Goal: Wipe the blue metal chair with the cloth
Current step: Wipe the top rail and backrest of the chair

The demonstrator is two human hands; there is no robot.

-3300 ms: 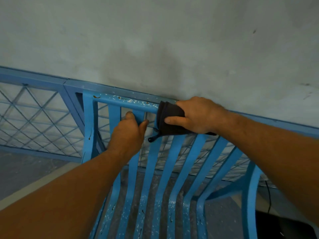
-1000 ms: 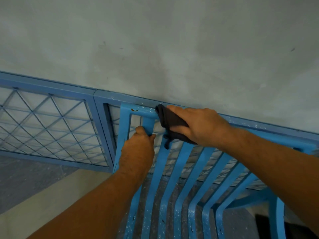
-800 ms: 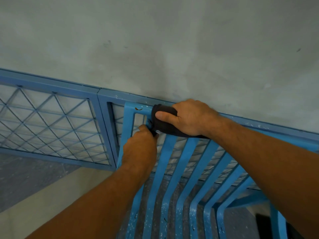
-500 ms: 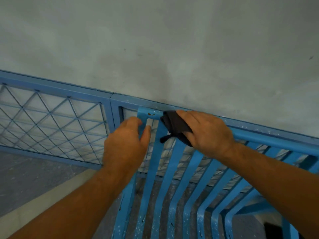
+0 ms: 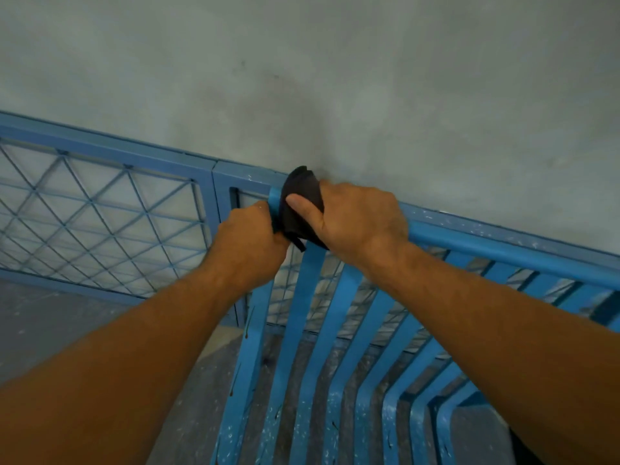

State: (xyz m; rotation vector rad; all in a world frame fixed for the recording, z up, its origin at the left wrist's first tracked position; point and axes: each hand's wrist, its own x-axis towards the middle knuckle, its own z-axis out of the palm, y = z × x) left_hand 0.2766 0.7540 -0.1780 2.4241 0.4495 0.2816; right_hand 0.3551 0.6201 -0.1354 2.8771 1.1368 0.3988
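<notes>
1. Since half a second ago, the right hand (image 5: 355, 219) has slid the dark, bunched fabric cloth (image 5: 300, 196) leftwards to the end of the top rail. The left hand (image 5: 248, 243) has closed up beneath it.
2. That right hand clasps the cloth, thumb laid flat across it and fingers wrapped over the rail. The cloth is wadded over the top left corner of the blue metal slatted chair (image 5: 308, 297), close against the grey plastered wall (image 5: 335, 78).
3. The left hand is curled round the chair's outer left upright, just below the cloth and touching its hanging edge, apparently steadying the frame.
4. Step in hand, as I judge it: wiping the backrest's top rail, now at its left corner. The paint-flecked slats and seat below look not yet reached.
5. Next move likely calls for turning the cloth down the upright or slats, so the left hand must shift out of the way.
6. No containers are in view. A blue mesh panel (image 5: 100, 216) leans behind the chair.
</notes>
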